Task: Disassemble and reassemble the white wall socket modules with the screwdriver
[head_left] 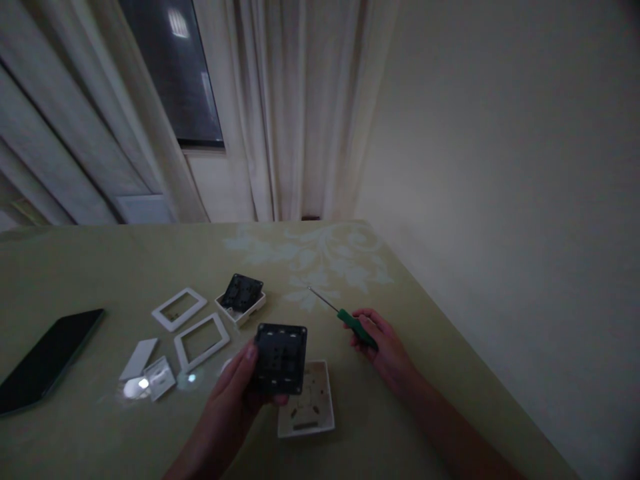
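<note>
My left hand [237, 390] grips a black square wall-switch module [280, 359] by its left side, its face turned up toward me. Partly below it, a white square back box [306, 407] lies on the table with its inside showing. In my right hand [383, 343] is a screwdriver [356, 327] with a green handle, its thin metal shaft pointing up and left, away from the module. Farther back, a second black switch module [243, 292] rests tilted in another white back box [250, 310].
Two white frames [203, 360] lie left of my left hand, near a white rocker plate [139, 360] and a small clear plastic bag [160, 378]. A dark tablet-like slab [50, 360] is at far left. The patterned tablecloth [320, 247] reaches the wall [500, 200] on the right.
</note>
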`<state>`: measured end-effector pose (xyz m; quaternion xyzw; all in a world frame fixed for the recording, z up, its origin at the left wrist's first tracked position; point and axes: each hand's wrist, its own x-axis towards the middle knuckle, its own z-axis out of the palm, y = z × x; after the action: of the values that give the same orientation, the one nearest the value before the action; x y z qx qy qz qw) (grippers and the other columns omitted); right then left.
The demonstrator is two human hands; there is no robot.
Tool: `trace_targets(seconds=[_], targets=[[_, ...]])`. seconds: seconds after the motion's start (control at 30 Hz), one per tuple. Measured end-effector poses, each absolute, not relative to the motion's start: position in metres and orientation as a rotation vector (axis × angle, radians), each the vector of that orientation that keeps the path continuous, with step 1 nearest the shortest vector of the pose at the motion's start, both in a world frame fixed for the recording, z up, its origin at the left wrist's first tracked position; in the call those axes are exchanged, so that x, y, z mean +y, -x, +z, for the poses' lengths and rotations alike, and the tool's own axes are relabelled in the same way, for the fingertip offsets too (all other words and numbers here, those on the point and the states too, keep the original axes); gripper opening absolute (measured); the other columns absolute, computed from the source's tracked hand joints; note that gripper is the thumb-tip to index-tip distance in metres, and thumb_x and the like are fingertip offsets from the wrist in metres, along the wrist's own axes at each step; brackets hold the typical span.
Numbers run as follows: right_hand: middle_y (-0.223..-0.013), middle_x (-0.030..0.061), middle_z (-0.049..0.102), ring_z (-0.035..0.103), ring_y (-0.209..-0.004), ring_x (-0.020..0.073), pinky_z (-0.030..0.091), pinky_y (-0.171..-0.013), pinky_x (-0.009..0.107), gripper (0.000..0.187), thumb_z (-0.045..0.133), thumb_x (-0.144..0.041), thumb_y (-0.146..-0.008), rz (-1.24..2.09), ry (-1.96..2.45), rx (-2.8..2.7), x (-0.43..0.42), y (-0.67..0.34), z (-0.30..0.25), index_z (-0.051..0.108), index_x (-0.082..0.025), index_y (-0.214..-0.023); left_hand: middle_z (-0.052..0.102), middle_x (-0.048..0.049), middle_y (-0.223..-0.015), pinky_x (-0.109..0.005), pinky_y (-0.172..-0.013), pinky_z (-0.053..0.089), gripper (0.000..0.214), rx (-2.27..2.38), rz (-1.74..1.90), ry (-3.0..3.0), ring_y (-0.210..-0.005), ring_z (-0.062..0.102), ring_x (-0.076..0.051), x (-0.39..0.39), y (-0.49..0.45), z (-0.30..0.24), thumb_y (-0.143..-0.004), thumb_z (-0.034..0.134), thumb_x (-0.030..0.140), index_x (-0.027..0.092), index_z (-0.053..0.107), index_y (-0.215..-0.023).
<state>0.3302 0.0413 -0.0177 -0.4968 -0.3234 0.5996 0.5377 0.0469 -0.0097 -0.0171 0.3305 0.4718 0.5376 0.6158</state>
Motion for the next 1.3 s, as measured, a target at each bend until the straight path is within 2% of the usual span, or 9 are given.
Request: trace_targets(seconds=[0.1, 0.27, 0.43, 0.53, 0.63, 0.87, 0.97, 1.17, 1.3], targets=[[-0.094, 0.0049, 0.08, 0.069, -0.066, 0.014, 0.052, -0.059, 0.023, 0.052, 0.092, -0.061, -0.073, 1.413, 1.183, -0.777, 0.041, -0.33, -0.017, 0.071, -0.021, -0.098, 0.083, -0.0073, -0.105, -0.033, -0.063, 0.066, 0.05, 1.187, 1.207, -1.066, -0.08, 0.079, -0.026, -0.014, -0.047, -0.013, -0.089, 0.08, 0.061, 0.024, 0.074, -0.122], [-0.093, 0.0041, 0.079, 0.068, -0.066, 0.0145, 0.052, -0.059, 0.024, 0.052, 0.092, -0.062, -0.073, 1.403, 1.193, -0.785, 0.041, -0.331, -0.016, 0.07, -0.021, -0.097, 0.08, -0.0041, -0.106, -0.034, -0.079, 0.063, 0.018, 1.153, 1.096, -2.151, -0.094, 0.077, -0.025, -0.015, -0.047, -0.015, -0.095, 0.077, 0.029, 0.032, 0.073, -0.113], [-0.093, 0.0038, 0.078, 0.068, -0.067, 0.0162, 0.051, -0.06, 0.027, 0.053, 0.091, -0.064, -0.073, 1.393, 1.21, -0.803, 0.042, -0.332, -0.021, 0.07, -0.023, -0.098, 0.076, -0.006, -0.112, -0.04, -0.087, 0.059, 0.047, 1.118, 0.952, -2.53, -0.098, 0.071, -0.027, -0.021, -0.06, -0.029, -0.083, 0.068, 0.008, 0.031, 0.065, -0.124], [-0.094, 0.004, 0.078, 0.068, -0.068, 0.017, 0.051, -0.061, 0.028, 0.054, 0.09, -0.065, -0.073, 1.395, 1.216, -0.816, 0.043, -0.333, -0.023, 0.07, -0.023, -0.099, 0.072, -0.0079, -0.129, -0.046, -0.099, 0.056, 0.077, 1.204, 0.785, -2.522, -0.112, 0.066, -0.031, -0.026, -0.064, -0.03, -0.073, 0.07, 0.007, 0.031, 0.055, -0.144], [-0.097, 0.0043, 0.078, 0.068, -0.069, 0.0175, 0.051, -0.063, 0.029, 0.053, 0.089, -0.066, -0.074, 1.389, 1.216, -0.829, 0.043, -0.334, -0.024, 0.07, -0.024, -0.1, 0.069, -0.0078, -0.135, -0.052, -0.108, 0.051, 0.092, 1.202, 0.667, -2.546, -0.117, 0.063, -0.033, -0.028, -0.066, -0.029, -0.073, 0.072, 0.009, 0.032, 0.044, -0.157], [-0.097, 0.0051, 0.078, 0.068, -0.069, 0.0176, 0.051, -0.064, 0.03, 0.056, 0.091, -0.067, -0.071, 1.371, 1.2, -0.852, 0.046, -0.332, -0.024, 0.07, -0.023, -0.099, 0.056, -0.0102, -0.158, -0.056, -0.116, 0.051, 0.09, 1.213, 0.633, -2.487, -0.142, 0.055, -0.037, -0.014, -0.065, -0.034, -0.076, 0.073, 0.008, 0.034, 0.045, -0.157], [-0.097, 0.0052, 0.078, 0.067, -0.069, 0.0173, 0.051, -0.063, 0.029, 0.056, 0.092, -0.066, -0.07, 1.364, 1.183, -0.854, 0.046, -0.332, -0.024, 0.07, -0.023, -0.097, 0.057, -0.0075, -0.158, -0.053, -0.116, 0.052, 0.087, 1.215, 0.578, -2.427, -0.141, 0.058, -0.034, -0.005, -0.052, -0.025, -0.075, 0.073, 0.007, 0.037, 0.05, -0.153], [-0.094, 0.0048, 0.077, 0.066, -0.067, 0.0156, 0.049, -0.061, 0.027, 0.054, 0.092, -0.065, -0.07, 1.337, 1.144, -0.825, 0.046, -0.332, -0.027, 0.071, -0.022, -0.095, 0.062, -0.007, -0.151, -0.051, -0.116, 0.05, 0.072, 1.383, 0.522, -2.362, -0.136, 0.062, -0.033, 0.008, 0.0, -0.004, -0.073, 0.069, 0.01, 0.032, 0.059, -0.14], [-0.092, 0.0049, 0.078, 0.066, -0.066, 0.0152, 0.049, -0.061, 0.027, 0.052, 0.093, -0.062, -0.069, 1.335, 1.114, -0.795, 0.046, -0.331, -0.029, 0.072, -0.022, -0.095, 0.061, -0.0086, -0.153, -0.051, -0.114, 0.051, 0.069, 1.533, 0.48, -2.353, -0.136, 0.062, -0.035, 0.014, 0.03, -0.005, -0.076, 0.066, 0.015, 0.029, 0.058, -0.143]])
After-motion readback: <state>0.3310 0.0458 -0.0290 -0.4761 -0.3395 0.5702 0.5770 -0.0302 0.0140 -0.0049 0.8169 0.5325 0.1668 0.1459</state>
